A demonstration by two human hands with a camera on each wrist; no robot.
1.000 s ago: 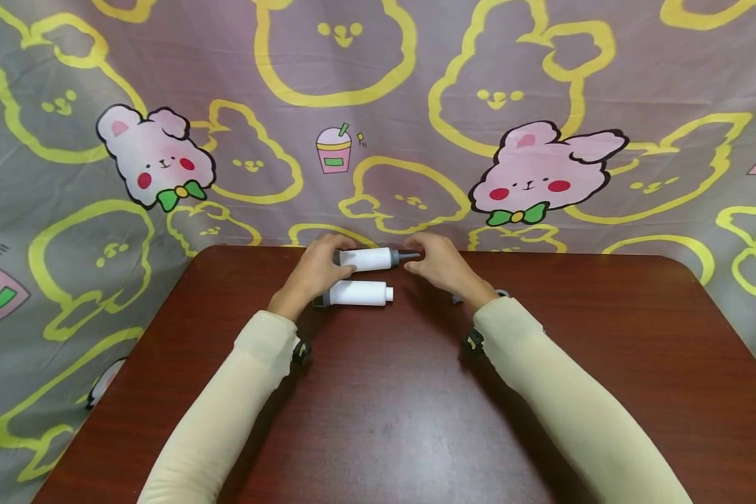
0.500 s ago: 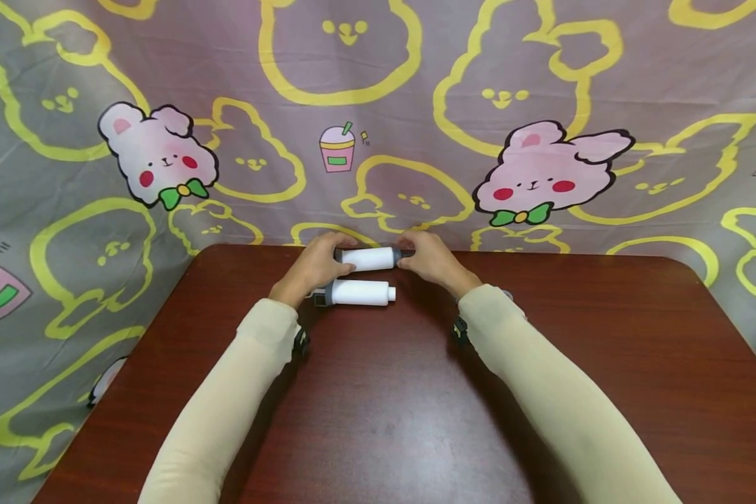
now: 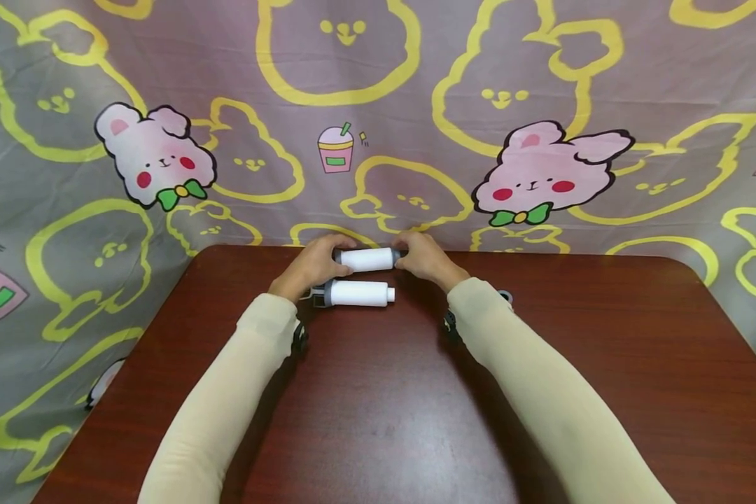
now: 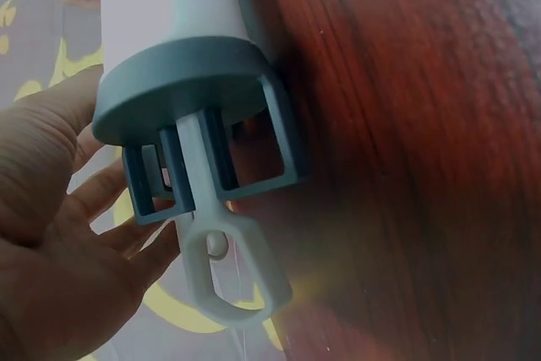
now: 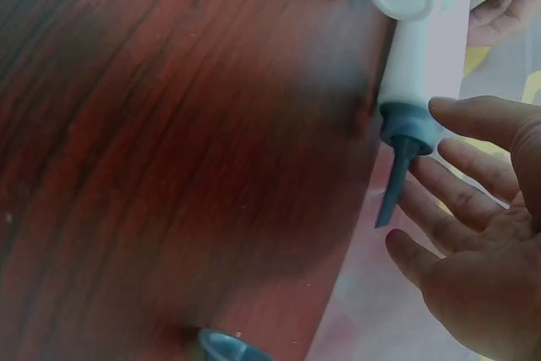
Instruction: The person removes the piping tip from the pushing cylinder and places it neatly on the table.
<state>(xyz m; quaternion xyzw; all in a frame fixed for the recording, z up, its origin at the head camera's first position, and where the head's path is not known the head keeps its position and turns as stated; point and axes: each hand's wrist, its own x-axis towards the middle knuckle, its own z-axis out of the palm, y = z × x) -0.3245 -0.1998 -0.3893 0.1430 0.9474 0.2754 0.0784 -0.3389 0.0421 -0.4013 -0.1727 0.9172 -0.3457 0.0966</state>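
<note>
Nearest, a second white tube (image 3: 359,293) lies loose just below both hands. Beyond it, left hand (image 3: 311,266) and right hand (image 3: 422,257) cup the far tube (image 3: 368,259) with relaxed fingers; it could roll off the surface (image 3: 378,413) edge
</note>
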